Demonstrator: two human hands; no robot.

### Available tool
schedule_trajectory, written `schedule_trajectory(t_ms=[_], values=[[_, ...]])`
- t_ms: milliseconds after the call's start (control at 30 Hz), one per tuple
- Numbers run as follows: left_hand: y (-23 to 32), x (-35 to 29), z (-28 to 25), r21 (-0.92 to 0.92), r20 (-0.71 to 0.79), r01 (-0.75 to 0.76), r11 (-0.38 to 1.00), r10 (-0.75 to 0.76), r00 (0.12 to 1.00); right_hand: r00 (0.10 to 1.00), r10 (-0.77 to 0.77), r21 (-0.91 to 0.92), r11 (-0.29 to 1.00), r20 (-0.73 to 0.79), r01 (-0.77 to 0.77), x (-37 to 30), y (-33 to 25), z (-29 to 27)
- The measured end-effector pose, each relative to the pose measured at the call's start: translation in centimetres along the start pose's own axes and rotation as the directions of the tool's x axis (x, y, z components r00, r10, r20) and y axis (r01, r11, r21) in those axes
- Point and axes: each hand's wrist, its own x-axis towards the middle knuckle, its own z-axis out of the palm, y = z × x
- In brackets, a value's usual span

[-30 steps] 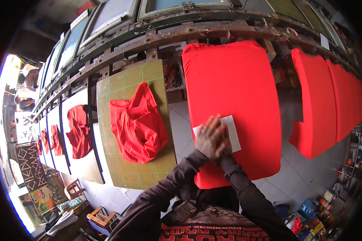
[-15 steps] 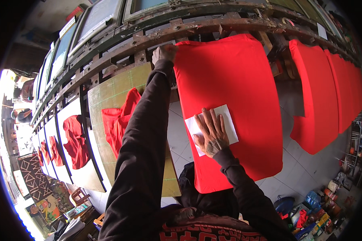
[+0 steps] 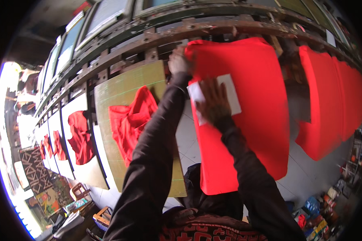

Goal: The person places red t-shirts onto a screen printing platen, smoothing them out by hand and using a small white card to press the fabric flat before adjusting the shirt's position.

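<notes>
Red cloth (image 3: 253,120) is stretched smooth over a long board before me. My left hand (image 3: 180,61), blurred by motion, is closed on the cloth at the board's far left corner. My right hand (image 3: 214,99) lies flat, fingers extended, on a white square sheet (image 3: 234,94) resting on the cloth's left half. The hand hides much of the sheet. To the left, a crumpled red cloth (image 3: 132,120) lies on an olive-coloured board (image 3: 110,90), partly behind my left sleeve.
More pale boards with crumpled red cloths (image 3: 80,136) line up leftward. Red-covered boards (image 3: 326,104) stand at the right. A metal rail (image 3: 165,38) with framed screens (image 3: 104,18) runs along the far side. Bottles and other clutter (image 3: 313,207) fill the lower right.
My right hand and the white sheet have moved away from me, up the red cloth toward the far edge. The whole view has shifted slightly; my left hand remains at the corner.
</notes>
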Motion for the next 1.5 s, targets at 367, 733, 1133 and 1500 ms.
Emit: schedule_trajectory(t_ms=[367, 733, 1133, 1500], values=[[6.7, -13.9, -4.3, -0.303, 0.092, -0.459, 0.835, 0.505, 0.858, 0.997, -0.039, -0.017, 0.999, -0.064, 0.038, 2.5, 4.7, 1.6], [11.2, -44.3, -18.2, -0.338, 0.629, -0.094, 0.937, 0.299, 0.718, 0.934, -0.034, 0.170, 0.985, 0.356, -0.029, -27.4, -5.1, -8.8], [7.8, -9.3, -1.2, -0.208, 0.121, -0.622, 0.755, 0.651, 0.749, 0.992, -0.022, -0.531, 0.846, -0.127, -0.049, 3.8, 7.5, 6.1], [16.8, -30.7, -8.1, -0.559, 0.274, -0.389, 0.733, 0.606, 0.747, 0.998, 0.040, 0.066, 0.997, 0.054, -0.043, -17.9, 5.7, -3.5]])
